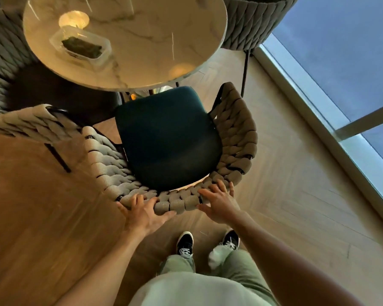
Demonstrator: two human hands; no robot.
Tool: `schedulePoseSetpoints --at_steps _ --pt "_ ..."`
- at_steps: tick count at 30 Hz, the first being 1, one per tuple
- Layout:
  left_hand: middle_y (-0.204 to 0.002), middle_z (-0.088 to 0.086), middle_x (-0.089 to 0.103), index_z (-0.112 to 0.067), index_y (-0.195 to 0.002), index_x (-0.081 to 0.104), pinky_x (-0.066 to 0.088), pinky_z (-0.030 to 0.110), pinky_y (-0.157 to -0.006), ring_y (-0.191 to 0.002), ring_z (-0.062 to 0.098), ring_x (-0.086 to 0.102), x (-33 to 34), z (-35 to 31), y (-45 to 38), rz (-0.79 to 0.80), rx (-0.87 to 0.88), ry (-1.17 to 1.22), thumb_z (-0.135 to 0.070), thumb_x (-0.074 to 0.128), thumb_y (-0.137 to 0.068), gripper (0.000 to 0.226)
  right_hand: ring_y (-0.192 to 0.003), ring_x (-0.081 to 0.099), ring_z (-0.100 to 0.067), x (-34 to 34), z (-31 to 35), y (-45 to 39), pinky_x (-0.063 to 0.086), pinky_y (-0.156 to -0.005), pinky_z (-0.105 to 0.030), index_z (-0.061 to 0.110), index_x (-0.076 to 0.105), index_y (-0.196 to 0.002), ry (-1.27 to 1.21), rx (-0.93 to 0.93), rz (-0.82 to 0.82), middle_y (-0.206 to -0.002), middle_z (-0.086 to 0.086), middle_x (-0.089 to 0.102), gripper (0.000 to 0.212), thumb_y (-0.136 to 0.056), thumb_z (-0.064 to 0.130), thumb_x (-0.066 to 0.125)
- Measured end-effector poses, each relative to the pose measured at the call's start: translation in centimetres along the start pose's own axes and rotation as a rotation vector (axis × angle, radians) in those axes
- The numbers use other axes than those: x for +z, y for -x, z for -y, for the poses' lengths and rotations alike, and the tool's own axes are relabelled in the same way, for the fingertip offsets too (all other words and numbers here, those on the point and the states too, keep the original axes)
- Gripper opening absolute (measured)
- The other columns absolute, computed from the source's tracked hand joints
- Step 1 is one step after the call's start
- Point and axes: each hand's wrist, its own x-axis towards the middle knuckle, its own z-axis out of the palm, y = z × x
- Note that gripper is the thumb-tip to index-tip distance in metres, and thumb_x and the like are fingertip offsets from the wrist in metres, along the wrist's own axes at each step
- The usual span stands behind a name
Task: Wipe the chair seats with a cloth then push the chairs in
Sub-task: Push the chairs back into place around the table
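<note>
Push-in stage, judged — no cloth in view, wiping unverifiable. Left hand (pixel 142 212) and right hand (pixel 218 200) rest with fingers straight and spread on the chair (pixel 237 138) backrest. Its teal seat (pixel 166 138) front just meets the round table (pixel 142 69) edge — remainder still out.

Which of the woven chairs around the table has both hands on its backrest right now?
The chair with the dark teal seat, directly ahead. The left hand and right hand rest on its woven backrest; the other chairs are untouched.
</note>
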Motion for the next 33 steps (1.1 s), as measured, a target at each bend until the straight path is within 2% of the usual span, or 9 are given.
schedulePoseSetpoints --at_steps 2,4,6,8,10,12,17,23,33 --pt "-0.151 0.005 0.034 -0.038 -0.139 0.042 0.000 0.068 -0.112 -0.143 0.027 0.021 -1.0 -1.8 0.1 -0.020 -0.006 -0.030 -0.095 0.011 -0.064 0.099 -0.142 0.026 -0.020 -0.6 -1.1 0.4 0.009 -0.116 -0.050 0.034 0.049 -0.135 -0.177 -0.040 -0.137 -0.142 0.007 0.047 0.037 -0.098 0.034 0.049" --pt "-0.146 0.003 0.042 -0.035 -0.137 0.046 -0.006 0.060 -0.113 -0.140 0.023 0.029 -2.0 -4.6 0.2 -0.083 0.062 -0.082 -0.088 0.014 -0.075 0.088 -0.117 0.056 -0.016 -1.1 -3.0 1.0 0.046 -0.100 -0.034 0.028 0.060 -0.125 -0.361 -0.056 -0.325 -0.124 0.005 0.062 0.030 -0.097 0.021 0.053" --pt "-0.138 0.002 0.050 -0.030 -0.133 0.051 0.015 0.051 -0.115 -0.131 0.020 0.041 -3.0 -8.3 -0.3 -0.093 0.114 0.001 -0.076 0.024 -0.085 0.072 -0.100 0.064 -0.013 -1.7 -5.8 1.5 0.055 -0.081 -0.028 0.025 0.064 -0.118 -0.442 -0.017 -0.421 -0.115 0.004 0.067 0.026 -0.095 0.018 0.057" --pt "-0.128 0.002 0.053 -0.027 -0.129 0.054 0.041 0.037 -0.099 -0.115 0.017 0.050 -3.8 -12.3 -1.4 -0.067 0.142 0.139 -0.065 0.037 -0.091 0.056 -0.095 0.066 -0.015 -2.4 -9.8 1.7 0.056 -0.077 -0.033 0.023 0.066 -0.116 -0.474 0.080 -0.413 -0.113 0.003 0.068 0.024 -0.093 0.020 0.059" --pt "-0.119 0.000 0.055 -0.027 -0.122 0.057 0.046 0.029 -0.082 -0.102 0.014 0.054 -4.8 -16.3 -2.8 -0.055 0.198 0.182 -0.057 0.043 -0.093 0.045 -0.094 0.066 -0.018 -3.5 -14.2 1.7 0.056 -0.077 -0.037 0.024 0.066 -0.116 -0.507 0.193 -0.387 -0.112 0.002 0.068 0.026 -0.091 0.022 0.061" --pt "-0.111 -0.003 0.058 -0.027 -0.115 0.060 0.046 0.027 -0.076 -0.095 0.013 0.056 -6.0 -20.4 -4.4 -0.062 0.261 0.207 -0.052 0.048 -0.093 0.036 -0.096 0.065 -0.017 -5.0 -18.7 1.7 0.055 -0.081 -0.038 0.025 0.065 -0.117 -0.557 0.287 -0.363 -0.112 0.001 0.067 0.028 -0.089 0.023 0.063" --pt "-0.104 -0.002 0.063 -0.027 -0.106 0.065 0.051 0.033 -0.078 -0.093 0.017 0.062 -8.5 -31.4 -8.4 -0.092 0.356 0.216 -0.046 0.054 -0.091 0.026 -0.102 0.061 -0.019 -10.1 -29.3 2.1 0.050 -0.088 -0.037 0.024 0.064 -0.118 -0.618 0.439 -0.276 -0.113 -0.001 0.065 0.030 -0.089 0.021 0.063" --pt "-0.109 -0.002 0.068 -0.025 -0.108 0.066 0.052 0.033 -0.084 -0.098 0.018 0.063 -10.8 -43.1 -13.8 -0.022 0.408 0.238 -0.040 0.056 -0.090 0.025 -0.096 0.060 -0.016 -16.8 -40.1 1.1 0.038 -0.077 -0.019 0.020 0.066 -0.116 -0.654 0.517 -0.236 -0.111 -0.005 0.066 0.027 -0.089 0.019 0.061" --pt "-0.102 -0.005 0.070 -0.027 -0.101 0.068 0.051 0.027 -0.077 -0.091 0.016 0.064 -15.9 -52.4 -24.1 -0.027 0.338 0.289 -0.040 0.058 -0.087 0.021 -0.099 0.061 -0.019 -26.7 -50.4 -7.8 0.044 -0.081 -0.025 0.025 0.066 -0.112 -0.654 0.510 -0.201 -0.106 -0.001 0.066 0.023 -0.091 0.029 0.061"
